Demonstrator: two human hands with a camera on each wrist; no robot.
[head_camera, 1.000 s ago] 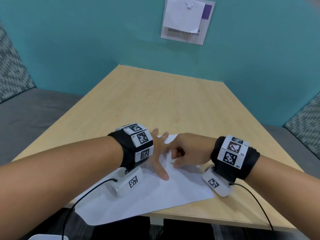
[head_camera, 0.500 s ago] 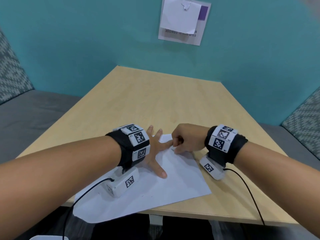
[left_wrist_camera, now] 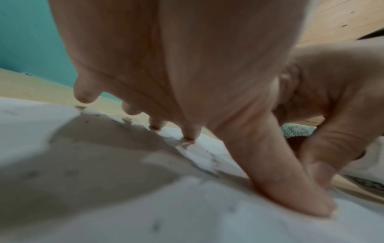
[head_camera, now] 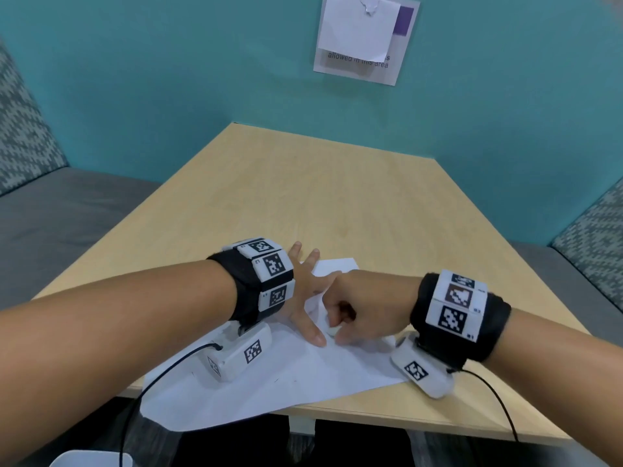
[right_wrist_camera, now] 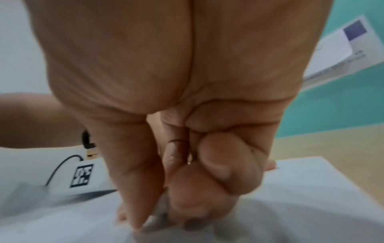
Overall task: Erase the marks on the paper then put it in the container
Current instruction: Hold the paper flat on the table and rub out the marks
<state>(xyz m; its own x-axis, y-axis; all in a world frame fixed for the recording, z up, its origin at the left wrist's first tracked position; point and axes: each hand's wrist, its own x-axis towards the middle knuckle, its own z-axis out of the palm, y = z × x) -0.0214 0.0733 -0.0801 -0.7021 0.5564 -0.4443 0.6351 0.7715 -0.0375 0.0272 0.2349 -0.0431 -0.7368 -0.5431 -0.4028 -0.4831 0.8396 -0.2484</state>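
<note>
Paper [head_camera: 269, 375]: thin, limp sheet at table [head_camera: 303, 197] near edge, one corner overhanging. My left hand [head_camera: 303, 298] splayed, fingers straight, pressing it flat. My right hand [head_camera: 357, 311] clenched, pinching small eraser [head_camera: 332, 332] against sheet. Judged light, crease-prone; lift by overhanging corner.

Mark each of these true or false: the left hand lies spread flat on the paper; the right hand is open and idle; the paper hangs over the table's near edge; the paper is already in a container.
1. The left hand lies spread on the paper. True.
2. The right hand is open and idle. False: its fingers are curled, pinching a small whitish object, probably an eraser, against the sheet.
3. The paper hangs over the near edge of the table. True.
4. The paper is already in a container. False: it lies on the table.
</note>
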